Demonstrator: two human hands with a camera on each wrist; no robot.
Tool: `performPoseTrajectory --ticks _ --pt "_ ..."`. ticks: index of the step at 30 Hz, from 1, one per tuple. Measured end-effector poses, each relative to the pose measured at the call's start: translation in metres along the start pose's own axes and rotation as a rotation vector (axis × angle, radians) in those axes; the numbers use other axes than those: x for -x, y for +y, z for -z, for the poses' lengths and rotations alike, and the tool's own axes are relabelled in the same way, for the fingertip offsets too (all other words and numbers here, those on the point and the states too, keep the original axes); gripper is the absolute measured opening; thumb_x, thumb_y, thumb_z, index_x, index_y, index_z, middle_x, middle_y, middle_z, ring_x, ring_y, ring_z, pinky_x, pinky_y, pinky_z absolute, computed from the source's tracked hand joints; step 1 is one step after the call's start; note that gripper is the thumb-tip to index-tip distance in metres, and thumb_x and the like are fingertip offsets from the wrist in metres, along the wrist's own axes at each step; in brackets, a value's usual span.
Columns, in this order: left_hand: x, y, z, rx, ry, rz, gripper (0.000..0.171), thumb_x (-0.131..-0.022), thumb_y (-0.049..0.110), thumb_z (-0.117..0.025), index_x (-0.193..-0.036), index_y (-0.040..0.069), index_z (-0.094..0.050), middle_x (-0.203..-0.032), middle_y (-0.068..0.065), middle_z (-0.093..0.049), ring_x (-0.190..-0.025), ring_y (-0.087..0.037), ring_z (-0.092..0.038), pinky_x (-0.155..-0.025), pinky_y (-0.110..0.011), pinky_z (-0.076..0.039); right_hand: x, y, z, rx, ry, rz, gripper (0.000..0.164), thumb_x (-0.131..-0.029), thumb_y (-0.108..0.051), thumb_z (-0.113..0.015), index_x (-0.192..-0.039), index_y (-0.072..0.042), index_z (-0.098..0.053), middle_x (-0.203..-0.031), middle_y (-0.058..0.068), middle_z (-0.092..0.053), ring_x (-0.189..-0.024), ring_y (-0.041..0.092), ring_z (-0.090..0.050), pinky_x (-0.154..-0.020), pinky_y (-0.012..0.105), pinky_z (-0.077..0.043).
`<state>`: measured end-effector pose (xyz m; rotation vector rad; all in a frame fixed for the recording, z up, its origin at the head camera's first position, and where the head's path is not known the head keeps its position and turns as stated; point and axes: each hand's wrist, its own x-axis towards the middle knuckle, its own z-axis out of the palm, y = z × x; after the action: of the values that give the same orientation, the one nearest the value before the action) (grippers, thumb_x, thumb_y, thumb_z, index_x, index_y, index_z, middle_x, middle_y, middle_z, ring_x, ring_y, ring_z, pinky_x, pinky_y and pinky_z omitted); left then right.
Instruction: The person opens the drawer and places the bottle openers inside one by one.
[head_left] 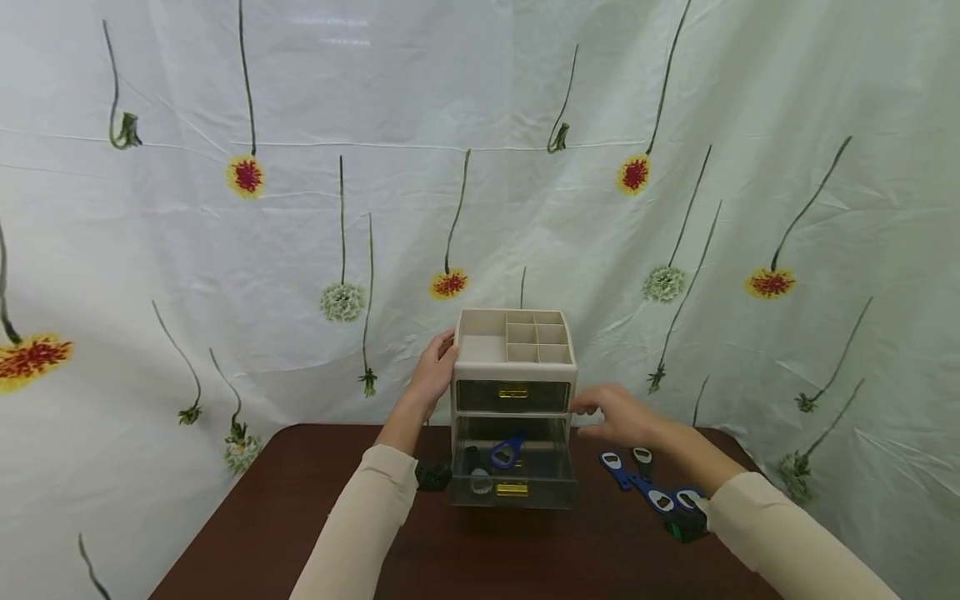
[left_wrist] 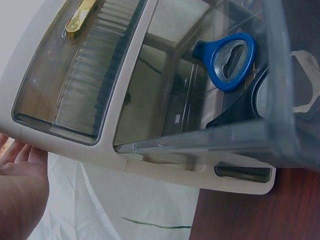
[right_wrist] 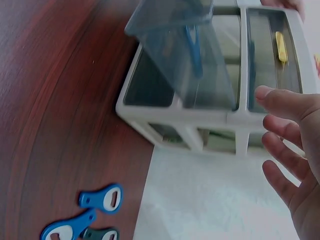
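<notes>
A cream desktop organizer [head_left: 516, 367] stands on the table, its lower clear drawer [head_left: 540, 493] pulled out and its upper drawer [head_left: 480, 397] closed. Inside the lower drawer lie a blue bottle opener [left_wrist: 234, 62] and a dark one [left_wrist: 245, 102] with a round pale end. My left hand [head_left: 435, 367] rests against the organizer's upper left side, some fingertips hidden behind it. By the right side is my right hand [head_left: 617, 415], thumb and fingers spread and loosely bent, holding nothing; in the right wrist view its thumb [right_wrist: 280, 101] overlaps the upper drawer's edge.
Several bottle openers, blue [right_wrist: 103, 198] and dark [right_wrist: 100, 234], lie on the brown table [head_left: 330, 492] to the organizer's right. The organizer's top tray [head_left: 483, 348] has divided compartments. A flower-patterned cloth [head_left: 405, 167] hangs behind the table.
</notes>
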<state>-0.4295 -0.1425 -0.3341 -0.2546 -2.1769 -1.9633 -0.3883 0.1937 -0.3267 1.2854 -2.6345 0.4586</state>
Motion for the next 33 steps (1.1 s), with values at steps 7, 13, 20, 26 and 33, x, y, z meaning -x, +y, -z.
performPoseTrajectory --ticks 7,13,20,26,33 --pt "-0.001 -0.002 0.001 0.017 -0.01 -0.005 0.051 -0.114 0.022 -0.041 -0.162 0.009 -0.032 -0.163 -0.016 -0.034 -0.147 -0.034 -0.034 -0.116 -0.053 -0.032 0.024 0.024 0.004 -0.015 -0.003 -0.087 0.029 -0.089 -0.013 -0.081 -0.114 0.002 -0.074 -0.107 0.011 -0.073 -0.097 0.029 -0.068 -0.083 0.045 -0.057" --pt "-0.002 -0.002 0.0 0.017 0.003 -0.013 0.051 -0.114 0.022 -0.042 -0.162 0.009 -0.032 -0.162 -0.017 -0.034 -0.147 -0.034 -0.035 -0.116 -0.054 -0.032 0.043 0.039 0.007 -0.039 -0.019 -0.214 0.03 -0.09 -0.015 -0.081 -0.114 0.002 -0.073 -0.107 0.008 -0.072 -0.098 0.032 -0.067 -0.084 0.048 -0.055" --pt "-0.001 0.0 0.0 0.007 0.01 -0.011 0.051 -0.113 0.022 -0.042 -0.161 0.01 -0.033 -0.162 -0.017 -0.035 -0.147 -0.034 -0.035 -0.116 -0.054 -0.032 0.064 0.058 0.003 -0.05 -0.004 -0.305 0.029 -0.089 -0.013 -0.082 -0.112 0.002 -0.073 -0.104 0.01 -0.071 -0.095 0.032 -0.067 -0.081 0.05 -0.056" --pt "-0.001 0.0 0.0 0.001 0.011 -0.004 0.051 -0.113 0.023 -0.042 -0.162 0.01 -0.032 -0.162 -0.017 -0.035 -0.147 -0.035 -0.035 -0.116 -0.055 -0.032 0.084 0.076 -0.002 -0.048 0.0 -0.354 0.028 -0.087 -0.012 -0.083 -0.109 0.003 -0.073 -0.105 0.014 -0.072 -0.093 0.032 -0.068 -0.077 0.05 -0.057" --pt "-0.001 0.0 0.0 0.004 0.008 0.001 0.051 -0.113 0.023 -0.042 -0.162 0.01 -0.033 -0.162 -0.016 -0.036 -0.146 -0.034 -0.035 -0.116 -0.054 -0.032 0.111 0.093 -0.01 -0.073 0.017 -0.452 0.029 -0.088 -0.004 -0.08 -0.114 0.006 -0.071 -0.111 0.02 -0.071 -0.101 0.041 -0.067 -0.082 0.055 -0.056"
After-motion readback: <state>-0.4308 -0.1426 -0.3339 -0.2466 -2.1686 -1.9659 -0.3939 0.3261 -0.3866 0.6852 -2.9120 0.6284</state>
